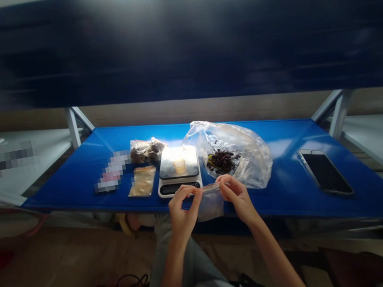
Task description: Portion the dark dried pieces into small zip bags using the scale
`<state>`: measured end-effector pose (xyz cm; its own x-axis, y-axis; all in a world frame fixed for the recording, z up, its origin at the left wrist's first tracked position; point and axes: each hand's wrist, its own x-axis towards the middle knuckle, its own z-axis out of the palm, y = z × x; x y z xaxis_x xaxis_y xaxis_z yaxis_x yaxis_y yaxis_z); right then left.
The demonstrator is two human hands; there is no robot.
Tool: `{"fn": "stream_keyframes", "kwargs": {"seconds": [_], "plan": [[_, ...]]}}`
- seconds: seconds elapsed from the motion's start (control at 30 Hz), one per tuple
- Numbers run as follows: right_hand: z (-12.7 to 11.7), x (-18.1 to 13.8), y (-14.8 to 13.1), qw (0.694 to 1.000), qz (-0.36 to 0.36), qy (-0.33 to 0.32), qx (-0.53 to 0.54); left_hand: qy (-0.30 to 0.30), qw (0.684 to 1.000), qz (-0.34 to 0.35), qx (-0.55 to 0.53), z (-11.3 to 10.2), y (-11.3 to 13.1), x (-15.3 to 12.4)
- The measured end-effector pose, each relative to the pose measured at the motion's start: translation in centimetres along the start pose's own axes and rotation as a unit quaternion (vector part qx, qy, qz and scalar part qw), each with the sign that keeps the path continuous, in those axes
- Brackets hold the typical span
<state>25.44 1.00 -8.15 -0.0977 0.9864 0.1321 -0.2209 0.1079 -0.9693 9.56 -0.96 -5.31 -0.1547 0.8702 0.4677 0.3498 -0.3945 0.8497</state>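
Observation:
Between my two hands a small clear zip bag (210,205) hangs by its top edge, over the front edge of the table. My left hand (185,209) pinches the left end of that edge, and my right hand (236,196) pinches the right end. Just beyond stands a white kitchen scale (161,182) with a small pale cup (179,166) on its plate. To its right lies a large clear plastic bag (252,153), spread open, with dark dried pieces (223,161) in it.
Left of the scale lie a zip bag of tan powder (142,181), a bag of dark brown lumps (146,151) and a blurred-out packet (112,171). A smartphone (324,172) rests on the right of the blue table (289,200). A dark blue panel (175,43) crosses above.

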Motion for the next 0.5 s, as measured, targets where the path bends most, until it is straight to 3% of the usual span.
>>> {"fn": "stream_keyframes", "kwargs": {"seconds": [0.23,0.5], "plan": [[-0.37,-0.07,0.11,1.0,0.011,-0.027,-0.007,-0.032,0.998,0.014,0.049,-0.3,0.5,-0.09],[-0.06,-0.2,-0.32,0.998,-0.014,-0.042,-0.042,-0.014,0.999,0.008,0.046,0.23,0.61,-0.8]]}}
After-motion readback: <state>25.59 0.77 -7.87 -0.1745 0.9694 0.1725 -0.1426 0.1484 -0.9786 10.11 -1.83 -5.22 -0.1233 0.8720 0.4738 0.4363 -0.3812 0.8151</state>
